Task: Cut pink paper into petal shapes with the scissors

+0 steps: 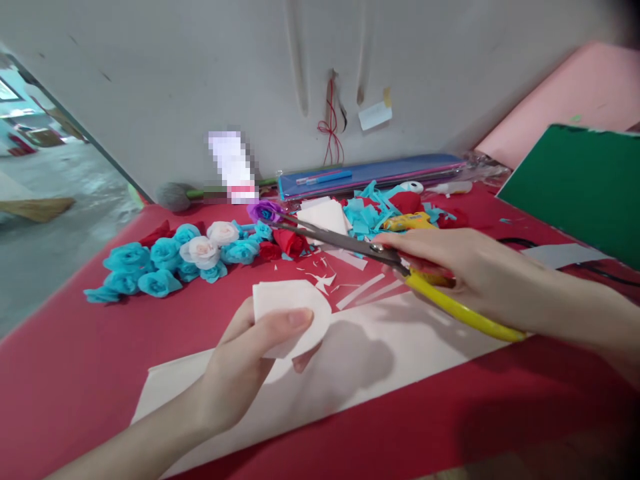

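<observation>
My left hand [250, 357] pinches a folded piece of white crepe paper [295, 320] with a rounded edge, thumb on top, held just above the table. My right hand [450, 267] grips yellow-handled scissors [380, 257]; their blades point left and away from the paper, with the tips near the purple flower [264, 211]. The scissors are above and to the right of the paper, not touching it. Under both hands lies a long white paper sheet [380, 347] on the red table [75, 373].
A row of blue, white and red paper roses [170, 260] lies at the left. Blue and red paper scraps [370, 213], white slivers, a yellow glue gun [407, 221], packs of coloured paper [370, 172] and green [575, 187] and pink sheets are at the back and right.
</observation>
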Tool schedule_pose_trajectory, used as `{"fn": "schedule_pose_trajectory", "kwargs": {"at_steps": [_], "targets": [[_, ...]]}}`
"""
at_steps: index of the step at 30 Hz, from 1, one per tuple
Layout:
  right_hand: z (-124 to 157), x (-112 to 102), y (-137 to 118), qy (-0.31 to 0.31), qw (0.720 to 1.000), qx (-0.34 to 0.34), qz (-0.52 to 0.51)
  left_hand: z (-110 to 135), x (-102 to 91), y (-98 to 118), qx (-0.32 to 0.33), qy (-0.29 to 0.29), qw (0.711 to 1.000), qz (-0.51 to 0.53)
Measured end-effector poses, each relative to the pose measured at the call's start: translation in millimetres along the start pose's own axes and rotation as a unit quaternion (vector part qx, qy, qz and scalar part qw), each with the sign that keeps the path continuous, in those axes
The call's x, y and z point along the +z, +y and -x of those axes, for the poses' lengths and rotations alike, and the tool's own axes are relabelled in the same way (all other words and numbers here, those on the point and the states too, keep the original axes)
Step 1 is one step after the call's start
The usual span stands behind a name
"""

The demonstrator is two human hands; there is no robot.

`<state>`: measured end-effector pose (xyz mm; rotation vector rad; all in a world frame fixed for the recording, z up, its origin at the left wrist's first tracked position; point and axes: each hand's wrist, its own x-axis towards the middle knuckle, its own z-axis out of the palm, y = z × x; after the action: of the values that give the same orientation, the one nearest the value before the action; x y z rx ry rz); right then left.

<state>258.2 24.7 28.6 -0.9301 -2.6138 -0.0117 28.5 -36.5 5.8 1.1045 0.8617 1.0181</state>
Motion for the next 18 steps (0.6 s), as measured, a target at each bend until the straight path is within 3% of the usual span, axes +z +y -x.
{"fn": "schedule_pose_trajectory", "kwargs": {"at_steps": [3,7,11,15,18], "targets": [[2,2,3,-0.082,0.994,0.05,-0.053,2,0.6,-2,-0.006,0.022,1.0,-0.019],[3,-2,3,-0.102,0.988,0.046,-0.108,5,1.1,-3,0.009,0.031,0.998,-0.046],[1,-10,-3,-0.143,0.971,0.025,-0.189,5,1.2,-1,0.01,0.006,1.0,-0.019],[-1,-10,-16,-0.129,0.953,0.079,-0.264,2,2.5,2,0.003,-0.031,0.999,-0.026],[-2,-3,-28,-0.077,0.907,0.134,-0.391,1,4.7,2,-0.004,-0.062,0.997,-0.043]]}}
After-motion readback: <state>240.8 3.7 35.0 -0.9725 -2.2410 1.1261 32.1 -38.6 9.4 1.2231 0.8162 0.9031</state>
